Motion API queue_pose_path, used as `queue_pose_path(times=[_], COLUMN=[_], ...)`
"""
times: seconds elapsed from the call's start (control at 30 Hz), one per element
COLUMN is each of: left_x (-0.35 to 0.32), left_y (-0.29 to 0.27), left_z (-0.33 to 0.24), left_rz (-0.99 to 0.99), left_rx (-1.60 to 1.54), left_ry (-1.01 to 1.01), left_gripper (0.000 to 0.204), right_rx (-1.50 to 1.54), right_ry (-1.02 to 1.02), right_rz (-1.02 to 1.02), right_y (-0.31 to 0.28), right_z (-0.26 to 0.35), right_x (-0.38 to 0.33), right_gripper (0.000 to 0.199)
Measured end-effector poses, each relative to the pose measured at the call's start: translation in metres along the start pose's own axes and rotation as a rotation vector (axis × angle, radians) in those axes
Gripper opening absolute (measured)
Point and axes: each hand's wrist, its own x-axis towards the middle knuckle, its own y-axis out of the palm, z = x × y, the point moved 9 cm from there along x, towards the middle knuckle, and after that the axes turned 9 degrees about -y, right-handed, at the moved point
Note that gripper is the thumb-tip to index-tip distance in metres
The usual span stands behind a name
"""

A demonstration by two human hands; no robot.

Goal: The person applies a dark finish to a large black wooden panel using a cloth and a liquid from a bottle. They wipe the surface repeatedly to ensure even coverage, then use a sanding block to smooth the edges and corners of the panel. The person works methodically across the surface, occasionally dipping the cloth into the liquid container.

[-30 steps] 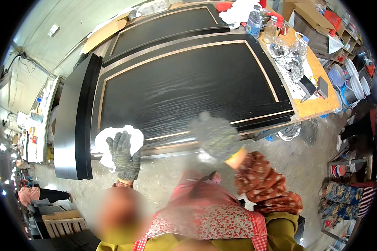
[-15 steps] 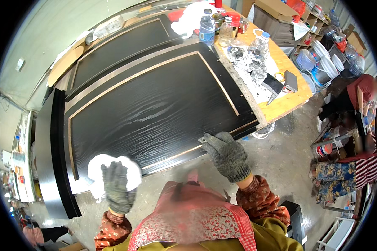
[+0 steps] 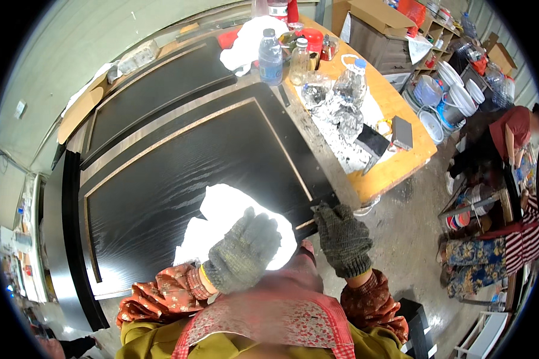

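Note:
A black wood-grain cabinet door (image 3: 179, 173) with a tan inlaid border line lies flat before me. My left hand (image 3: 244, 251), in a dark grey knit glove, presses a bunched white cloth (image 3: 221, 206) against the door's near edge, toward its right half. The cloth spreads out beyond the fingers on both sides. My right hand (image 3: 343, 239), gloved alike, is at the door's near right corner, fingers bent and closed. A small dark piece shows at its fingertips; its kind cannot be made out.
A second black panel (image 3: 161, 90) lies behind, and dark boards (image 3: 72, 239) stand at the left. On the wooden table (image 3: 401, 167) are bottles (image 3: 270, 60), crumpled plastic, a black-bladed scraper (image 3: 371, 143) and a grey block (image 3: 402, 133). Co-workers (image 3: 509, 137) are at the right.
My left hand has carried the white cloth rightward along the near edge. My right hand has shifted to the door's right corner. The view has moved slightly.

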Motion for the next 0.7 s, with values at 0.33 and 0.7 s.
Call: queue_pose_path(times=[0.33, 0.7], left_x=[0.088, 0.003], left_y=[0.017, -0.002], left_z=[0.023, 0.093], left_rz=[-0.152, -1.048], left_rx=[-0.672, -2.019], left_ry=[-0.392, -1.375], left_gripper=[0.047, 0.039], right_rx=[0.266, 0.308], right_ry=[-0.051, -0.495], right_rz=[-0.072, 0.336], right_y=[-0.027, -0.148], right_z=[-0.091, -0.027], right_x=[0.022, 0.094], right_gripper=[0.017, 0.026])
